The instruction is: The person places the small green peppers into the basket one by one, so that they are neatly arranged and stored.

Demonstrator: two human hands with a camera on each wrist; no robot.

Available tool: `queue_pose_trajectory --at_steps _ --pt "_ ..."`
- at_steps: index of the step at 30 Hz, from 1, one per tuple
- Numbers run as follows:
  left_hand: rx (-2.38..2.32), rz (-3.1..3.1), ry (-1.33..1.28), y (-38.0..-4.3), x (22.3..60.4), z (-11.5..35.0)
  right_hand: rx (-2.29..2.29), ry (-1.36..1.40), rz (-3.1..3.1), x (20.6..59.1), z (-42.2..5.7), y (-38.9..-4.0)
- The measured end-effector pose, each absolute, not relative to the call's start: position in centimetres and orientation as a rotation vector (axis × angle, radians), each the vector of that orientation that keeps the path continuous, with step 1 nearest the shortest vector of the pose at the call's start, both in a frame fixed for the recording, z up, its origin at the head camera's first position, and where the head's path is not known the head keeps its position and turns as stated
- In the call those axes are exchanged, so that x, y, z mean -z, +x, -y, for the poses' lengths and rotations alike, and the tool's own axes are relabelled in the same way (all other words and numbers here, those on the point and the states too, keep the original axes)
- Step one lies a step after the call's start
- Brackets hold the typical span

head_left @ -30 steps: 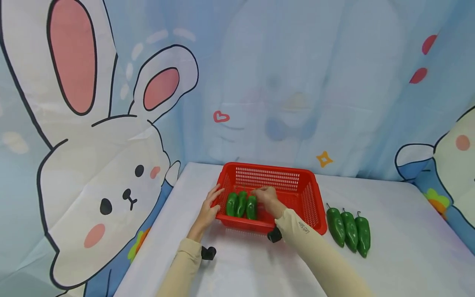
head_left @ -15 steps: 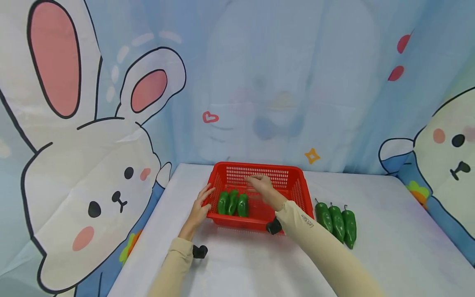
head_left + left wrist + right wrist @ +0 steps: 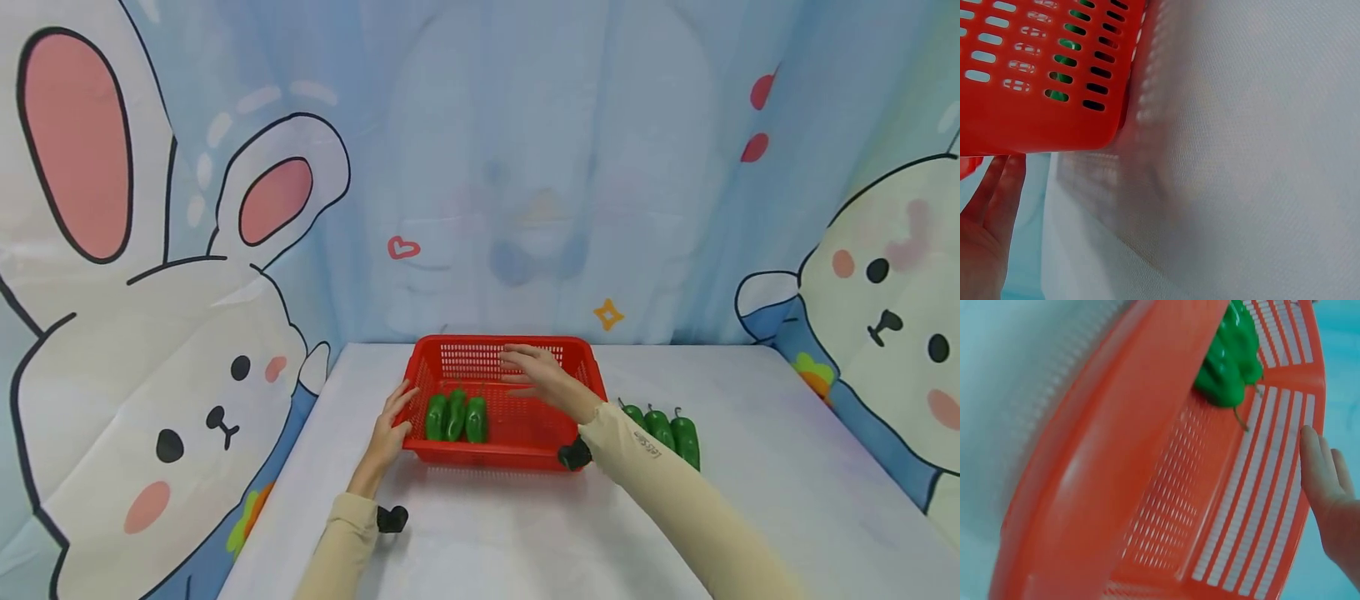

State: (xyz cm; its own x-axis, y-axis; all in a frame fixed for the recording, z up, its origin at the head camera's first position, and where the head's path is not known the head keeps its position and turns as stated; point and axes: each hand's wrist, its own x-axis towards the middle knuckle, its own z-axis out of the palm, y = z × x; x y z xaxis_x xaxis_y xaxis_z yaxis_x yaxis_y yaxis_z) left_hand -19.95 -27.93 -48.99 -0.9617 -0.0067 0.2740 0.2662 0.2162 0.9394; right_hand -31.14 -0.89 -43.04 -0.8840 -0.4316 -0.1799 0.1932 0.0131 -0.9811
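Three green peppers (image 3: pixel 455 417) lie side by side in the left part of a red plastic basket (image 3: pixel 495 455) with slotted walls. My left hand (image 3: pixel 385 435) touches the basket's left rim with fairly straight fingers; the left wrist view shows fingers (image 3: pixel 1007 187) against the rim's edge. Over the basket's inside, toward the back, my right hand (image 3: pixel 546 375) hovers with spread fingers and nothing in it. In the right wrist view the peppers (image 3: pixel 1229 362) show at the top, one stem curving out. Three more green peppers (image 3: pixel 684 437) lie on the table beyond the basket's right side, partly hidden by my right sleeve.
A white cloth (image 3: pixel 480 533) covers the table. Behind it hangs a light blue curtain (image 3: pixel 645 167) printed with cartoon rabbits. Black camera mounts (image 3: pixel 392 519) sit at both wrists.
My right hand has left the rightmost pepper in the basket, risen and opened its fingers. My left hand stays at the rim. The head view has shifted right.
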Motion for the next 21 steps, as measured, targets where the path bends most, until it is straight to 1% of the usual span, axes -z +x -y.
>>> queue_pose_trajectory --at_steps 14,21 --pt "1.815 2.284 -0.238 -19.6 48.9 28.0 1.905 -0.261 -1.893 42.9 -7.9 -32.1" --pt "1.814 2.282 -0.264 -19.6 48.9 27.8 1.865 -0.263 -1.995 43.3 -12.0 -31.6"
